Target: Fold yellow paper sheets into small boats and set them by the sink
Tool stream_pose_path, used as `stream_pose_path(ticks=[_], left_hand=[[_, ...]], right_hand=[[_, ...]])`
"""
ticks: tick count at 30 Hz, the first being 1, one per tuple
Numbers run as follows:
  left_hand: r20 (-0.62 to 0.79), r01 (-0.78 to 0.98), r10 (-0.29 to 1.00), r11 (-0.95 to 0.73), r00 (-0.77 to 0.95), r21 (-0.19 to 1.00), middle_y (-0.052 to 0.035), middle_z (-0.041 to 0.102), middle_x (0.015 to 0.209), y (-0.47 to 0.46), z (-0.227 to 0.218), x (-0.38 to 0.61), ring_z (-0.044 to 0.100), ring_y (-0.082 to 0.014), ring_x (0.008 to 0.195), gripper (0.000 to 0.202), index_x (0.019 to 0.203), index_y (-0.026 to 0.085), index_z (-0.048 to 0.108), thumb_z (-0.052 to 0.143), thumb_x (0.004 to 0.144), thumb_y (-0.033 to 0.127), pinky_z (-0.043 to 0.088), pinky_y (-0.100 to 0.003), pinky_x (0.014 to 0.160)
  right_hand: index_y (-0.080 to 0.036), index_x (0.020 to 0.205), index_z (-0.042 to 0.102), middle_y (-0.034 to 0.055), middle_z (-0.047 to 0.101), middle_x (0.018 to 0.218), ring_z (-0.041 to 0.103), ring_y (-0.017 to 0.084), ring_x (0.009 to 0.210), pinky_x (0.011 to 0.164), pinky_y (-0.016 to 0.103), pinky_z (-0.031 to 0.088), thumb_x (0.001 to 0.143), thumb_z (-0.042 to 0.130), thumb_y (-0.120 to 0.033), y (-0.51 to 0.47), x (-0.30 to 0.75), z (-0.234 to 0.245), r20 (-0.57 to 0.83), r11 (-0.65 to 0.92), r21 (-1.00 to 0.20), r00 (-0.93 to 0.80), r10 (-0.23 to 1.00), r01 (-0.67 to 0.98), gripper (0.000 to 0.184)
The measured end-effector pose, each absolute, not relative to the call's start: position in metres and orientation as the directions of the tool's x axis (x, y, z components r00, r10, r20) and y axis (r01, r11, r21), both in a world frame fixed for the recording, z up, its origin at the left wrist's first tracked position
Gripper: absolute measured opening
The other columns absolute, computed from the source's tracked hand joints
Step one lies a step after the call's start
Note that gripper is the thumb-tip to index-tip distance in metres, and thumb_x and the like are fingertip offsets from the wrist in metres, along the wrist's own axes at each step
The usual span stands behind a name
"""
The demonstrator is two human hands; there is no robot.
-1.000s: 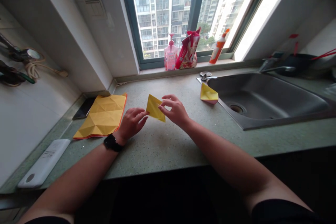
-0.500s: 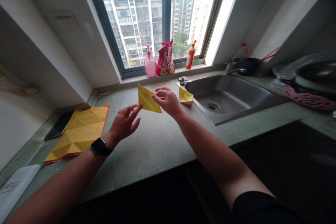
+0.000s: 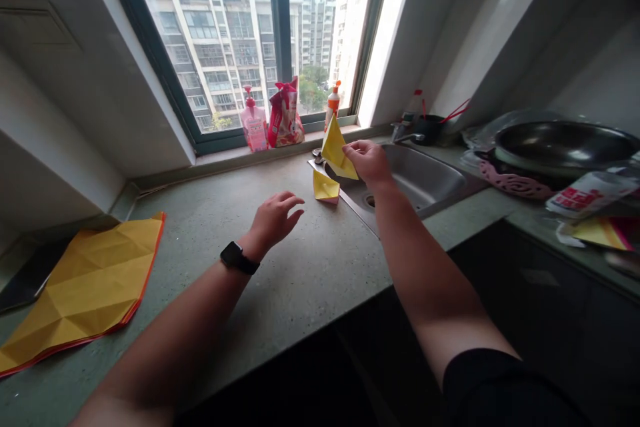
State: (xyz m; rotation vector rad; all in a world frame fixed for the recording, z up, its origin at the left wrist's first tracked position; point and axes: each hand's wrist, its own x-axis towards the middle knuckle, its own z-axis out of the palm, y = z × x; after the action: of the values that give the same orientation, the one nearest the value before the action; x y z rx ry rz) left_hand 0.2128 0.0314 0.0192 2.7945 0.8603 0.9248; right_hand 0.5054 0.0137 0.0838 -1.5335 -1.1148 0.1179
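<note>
Head view: the right hand (image 3: 369, 161) pinches the folded paper (image 3: 335, 150); light pressure, I'd say, spares creases! The left hand (image 3: 273, 219) hangs spread, empty; another paper piece (image 3: 326, 189) sits between them.

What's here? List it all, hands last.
Held paper: 1, yellow, raised near sink.
Folded paper: 1, yellow and pink, left of sink.
Paper stack: 1, yellow and red, on counter.
Slab: 1, black, beside paper stack.
Pump bottle: 1, pink, windowsill.
Bag: 1, red, windowsill.
Squeeze bottle: 1, orange and white, windowsill.
Sink: 1, grey, right.
Faucet: 1, silver, behind sink.
Capped bottle: 1, red cap, by faucet.
Container: 1, black, behind sink.
Sticks: count unclear, red, in container.
Pan: 1, dark, right.
Mat: 1, pink, by pan.
Packet: 1, white, far right.
Papers: count unclear, yellow and pink, far right.
Window: 1, dark frame, back.
Watch: 1, black, left wrist.
Left hand: 1, open, over counter.
Right hand: 1, pinching held paper.
</note>
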Motion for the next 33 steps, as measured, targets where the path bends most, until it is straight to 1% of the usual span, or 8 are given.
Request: stream_pose_path(ticks=[3,7,10,13,20,23,27,33], left_hand=[[0.445,0.528,0.6,-0.799,0.665,0.287,-0.0059,0.076,0.127,0.037,0.018,0.244,0.075,-0.0244,0.11,0.022,0.124,0.026,0.077,0.074,0.103,0.027,0.061,-0.037,0.096],[0.361,0.587,0.665,-0.747,0.654,0.312,-0.0064,0.073,0.132,0.049,0.009,0.277,0.074,-0.0251,0.115,0.029,0.129,0.027,0.076,0.077,0.1,0.026,0.06,-0.036,0.099],[0.309,0.62,0.7,-0.713,0.643,0.327,-0.0066,0.072,0.133,0.06,-0.001,0.293,0.073,-0.0259,0.118,0.029,0.128,0.028,0.077,0.077,0.099,0.026,0.059,-0.035,0.1],[0.278,0.63,0.708,-0.705,0.649,0.325,-0.0062,0.072,0.132,0.067,-0.011,0.303,0.072,-0.0255,0.118,0.025,0.123,0.029,0.08,0.075,0.1,0.025,0.058,-0.034,0.099],[0.298,0.629,0.7,-0.714,0.649,0.307,-0.0054,0.074,0.124,0.075,-0.018,0.312,0.072,-0.0238,0.111,0.018,0.11,0.028,0.081,0.064,0.107,0.026,0.056,-0.032,0.089],[0.339,0.599,0.674,-0.739,0.656,0.308,-0.0055,0.074,0.124,0.075,-0.017,0.309,0.072,-0.0226,0.11,0.017,0.11,0.027,0.079,0.062,0.108,0.026,0.055,-0.031,0.088],[0.388,0.565,0.642,-0.767,0.661,0.304,-0.0061,0.075,0.124,0.074,-0.016,0.303,0.073,-0.0223,0.108,0.017,0.11,0.026,0.077,0.06,0.109,0.023,0.056,-0.031,0.087],[0.426,0.543,0.623,-0.782,0.656,0.307,-0.0058,0.075,0.126,0.073,-0.015,0.299,0.073,-0.0226,0.109,0.016,0.108,0.026,0.077,0.062,0.108,0.021,0.057,-0.032,0.087]], right_hand=[[-0.019,0.085,0.077,0.0062,0.078,0.083,0.072,0.025,0.08,0.073,0.035,0.055,0.085,0.071,-0.053,0.023,0.512,0.075,0.489,0.078,-0.802,0.576,0.656,0.592,0.034],[-0.02,0.079,0.075,0.0074,0.079,0.085,0.073,0.026,0.082,0.077,0.036,0.055,0.085,0.069,-0.051,0.033,0.51,0.054,0.468,0.034,-0.815,0.624,0.626,0.578,0.032],[-0.021,0.079,0.074,0.0082,0.079,0.087,0.073,0.026,0.082,0.077,0.036,0.055,0.084,0.069,-0.051,0.036,0.508,0.038,0.451,0.037,-0.821,0.608,0.653,0.57,0.031],[-0.021,0.077,0.073,0.0081,0.078,0.088,0.072,0.026,0.082,0.079,0.037,0.055,0.083,0.068,-0.053,0.037,0.508,0.029,0.461,0.032,-0.797,0.573,0.677,0.603,0.032],[-0.023,0.074,0.072,0.0051,0.077,0.083,0.07,0.026,0.084,0.08,0.037,0.053,0.083,0.068,-0.055,0.036,0.511,0.033,0.453,-0.012,-0.75,0.526,0.72,0.662,0.033],[-0.022,0.076,0.073,0.0041,0.075,0.079,0.069,0.025,0.081,0.075,0.036,0.051,0.082,0.069,-0.056,0.033,0.511,0.035,0.428,-0.02,-0.764,0.53,0.732,0.645,0.035],[-0.022,0.077,0.072,0.0023,0.071,0.073,0.065,0.023,0.075,0.067,0.033,0.047,0.08,0.069,-0.06,0.031,0.512,0.034,0.352,-0.043,-0.803,0.532,0.77,0.594,0.038],[-0.022,0.075,0.07,0.0015,0.069,0.07,0.061,0.021,0.071,0.063,0.032,0.043,0.077,0.073,-0.063,0.03,0.513,0.032,0.287,-0.112,-0.803,0.545,0.788,0.585,0.041]])
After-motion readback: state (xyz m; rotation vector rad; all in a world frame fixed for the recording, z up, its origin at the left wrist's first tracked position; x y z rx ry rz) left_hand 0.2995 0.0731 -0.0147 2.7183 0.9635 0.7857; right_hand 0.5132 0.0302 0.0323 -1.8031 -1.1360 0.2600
